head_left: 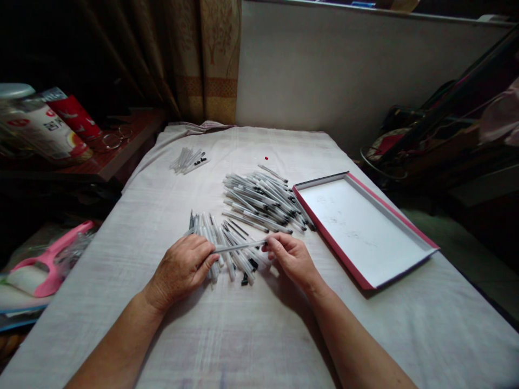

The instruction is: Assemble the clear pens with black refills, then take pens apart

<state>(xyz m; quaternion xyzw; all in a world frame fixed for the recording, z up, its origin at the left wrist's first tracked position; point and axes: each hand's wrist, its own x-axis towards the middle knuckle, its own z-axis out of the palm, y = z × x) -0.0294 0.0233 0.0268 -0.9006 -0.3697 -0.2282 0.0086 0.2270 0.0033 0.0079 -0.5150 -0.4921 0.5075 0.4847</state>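
Observation:
My left hand (184,267) and my right hand (292,258) hold one clear pen (239,247) level between them, each pinching an end. The pen hovers just over a near pile of clear pens (227,243) lying on the white cloth. Behind it lies a larger pile of pens with black ends (263,201). A small third bunch of pens (188,160) sits far back on the left. A shallow white tray with a red rim (399,219) lies to the right of my right hand, with nothing in it.
A tiny red bit (266,158) lies on the cloth (251,324) behind the piles. On the left stand a wooden shelf with jars and packets (44,129) and glasses (115,139); a pink tool (48,259) lies lower. Cluttered items are at the right.

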